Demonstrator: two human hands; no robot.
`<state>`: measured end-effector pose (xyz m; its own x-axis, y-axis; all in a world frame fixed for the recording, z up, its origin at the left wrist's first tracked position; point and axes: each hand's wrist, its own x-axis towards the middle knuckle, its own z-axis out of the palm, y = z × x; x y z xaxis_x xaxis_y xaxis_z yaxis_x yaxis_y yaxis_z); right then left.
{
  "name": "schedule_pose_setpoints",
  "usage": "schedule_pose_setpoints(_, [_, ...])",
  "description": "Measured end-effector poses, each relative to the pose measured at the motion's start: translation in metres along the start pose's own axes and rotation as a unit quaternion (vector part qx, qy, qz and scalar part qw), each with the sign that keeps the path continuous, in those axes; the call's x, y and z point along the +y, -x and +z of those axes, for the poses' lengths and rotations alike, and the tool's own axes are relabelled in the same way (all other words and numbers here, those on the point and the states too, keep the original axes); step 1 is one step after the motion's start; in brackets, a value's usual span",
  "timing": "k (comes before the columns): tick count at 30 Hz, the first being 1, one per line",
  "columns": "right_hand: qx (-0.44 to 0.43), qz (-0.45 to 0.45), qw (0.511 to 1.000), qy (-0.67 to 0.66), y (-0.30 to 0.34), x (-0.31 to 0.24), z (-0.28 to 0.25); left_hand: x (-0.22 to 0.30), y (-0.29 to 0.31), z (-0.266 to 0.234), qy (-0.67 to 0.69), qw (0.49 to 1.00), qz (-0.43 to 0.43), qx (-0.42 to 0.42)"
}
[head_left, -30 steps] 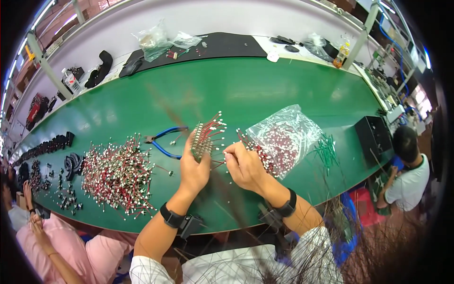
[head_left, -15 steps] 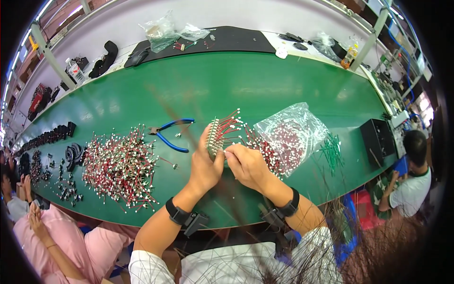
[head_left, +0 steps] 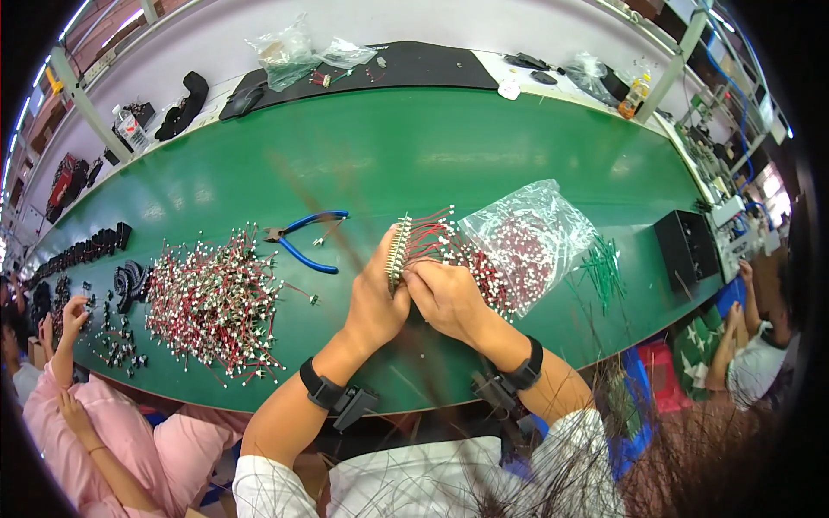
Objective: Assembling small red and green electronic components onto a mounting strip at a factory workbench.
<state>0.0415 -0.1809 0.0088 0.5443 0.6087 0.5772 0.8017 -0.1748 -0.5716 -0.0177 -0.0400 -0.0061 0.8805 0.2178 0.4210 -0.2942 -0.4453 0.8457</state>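
My left hand (head_left: 373,298) is closed round a row of red wire leads with small connectors (head_left: 402,243). The connectors are stacked upright along its fingers, and the red wires with white plug ends fan out to the right. At the bottom of this row my right hand (head_left: 449,300) has its thumb and fingers pinched together; the part between its fingertips is hidden. Just left of my hands lie blue-handled cutting pliers (head_left: 304,257), with a loose lead across their upper handle. Right beside my right hand is a heap of red leads (head_left: 484,274).
A large pile of red leads (head_left: 211,306) lies left on the green table (head_left: 389,155). To the right are a clear plastic bag (head_left: 527,242) of leads, green strips (head_left: 602,269) and a black box (head_left: 684,250). Black parts (head_left: 129,285) lie far left. Co-workers sit on both sides.
The leads in my left hand have turned slightly, while my right hand stays pinched at their lower end. A co-worker at left has raised a hand to the table; the person at right has shifted.
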Motion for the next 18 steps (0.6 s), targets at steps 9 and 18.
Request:
schedule_pose_setpoints(9, [-0.023,-0.001,0.998,0.053,0.0006,-0.0009,-0.0014,0.0003,-0.0005,0.001,-0.03,0.999,0.037,0.009])
schedule_pose_setpoints(18, [0.013,-0.033,0.994,0.104,0.0032,-0.0005,0.0023,0.0026,0.0009,0.0023,-0.018,0.998,0.057,0.012])
